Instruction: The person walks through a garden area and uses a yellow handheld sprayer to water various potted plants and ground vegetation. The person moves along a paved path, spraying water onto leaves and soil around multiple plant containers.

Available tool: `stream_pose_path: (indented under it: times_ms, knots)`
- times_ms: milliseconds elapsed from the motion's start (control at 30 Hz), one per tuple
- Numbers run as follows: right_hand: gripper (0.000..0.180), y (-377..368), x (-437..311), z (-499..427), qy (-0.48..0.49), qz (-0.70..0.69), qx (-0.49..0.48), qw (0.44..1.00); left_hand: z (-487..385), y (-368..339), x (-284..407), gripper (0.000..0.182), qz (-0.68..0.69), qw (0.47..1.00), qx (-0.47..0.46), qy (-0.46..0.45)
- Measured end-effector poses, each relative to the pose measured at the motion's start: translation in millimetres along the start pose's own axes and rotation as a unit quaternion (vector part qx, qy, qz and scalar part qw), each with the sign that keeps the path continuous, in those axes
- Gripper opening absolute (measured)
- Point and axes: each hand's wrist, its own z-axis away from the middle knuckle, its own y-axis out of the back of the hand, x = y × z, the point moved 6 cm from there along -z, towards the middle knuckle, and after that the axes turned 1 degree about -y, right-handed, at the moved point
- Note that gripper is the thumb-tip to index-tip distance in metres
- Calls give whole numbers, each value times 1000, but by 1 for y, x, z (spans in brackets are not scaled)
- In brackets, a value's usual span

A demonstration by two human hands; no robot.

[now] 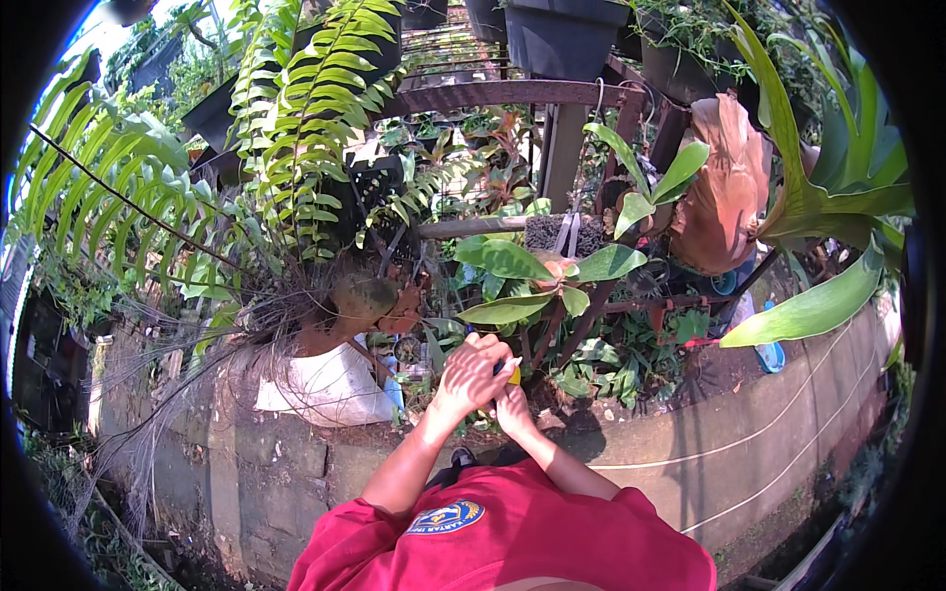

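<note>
Both of my hands are together in front of my body. My left hand (pixel 477 369) has bent fingers and lies partly over a small dark and yellow object (pixel 515 374), whose kind I cannot tell. My right hand (pixel 511 406) is close against the left one, around the lower part of that object. Just beyond the hands hangs a young staghorn fern (pixel 510 258) with broad green fronds, mounted on a dark fibrous block (pixel 565 235). A metal hook or wire runs up from that block. Which fingers bear on the object is partly hidden.
A rusty metal frame (pixel 502 92) carries black plastic pots (pixel 565 37). Sword fern fronds (pixel 318 96) and dry hanging roots are at the left, above a white sack (pixel 325 388). A large staghorn fern (pixel 820 199) hangs at the right. A concrete ledge (pixel 739 428) curves below.
</note>
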Motion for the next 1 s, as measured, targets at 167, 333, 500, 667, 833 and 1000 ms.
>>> stream_pose_path:
  times_ms: [167,333,500,667,833,1000]
  knots:
    - [51,-1,-22,-8,-1,-6,-32,999,-8,9,1,23,-23,999,11,33]
    - [49,-5,-24,-9,-30,-55,-15,998,-12,10,-2,23,-13,998,51,41]
    - [50,-4,-12,-13,-1,-61,6,998,-16,11,4,23,-11,998,18,55]
    - [52,-3,0,-17,14,-73,17,997,-15,16,8,22,-11,999,24,47]
    - [47,-1,-18,-12,58,27,8,998,-12,18,6,20,-12,999,14,39]
    - [55,-7,-15,0,36,-13,8,999,-7,18,14,21,-22,999,29,23]
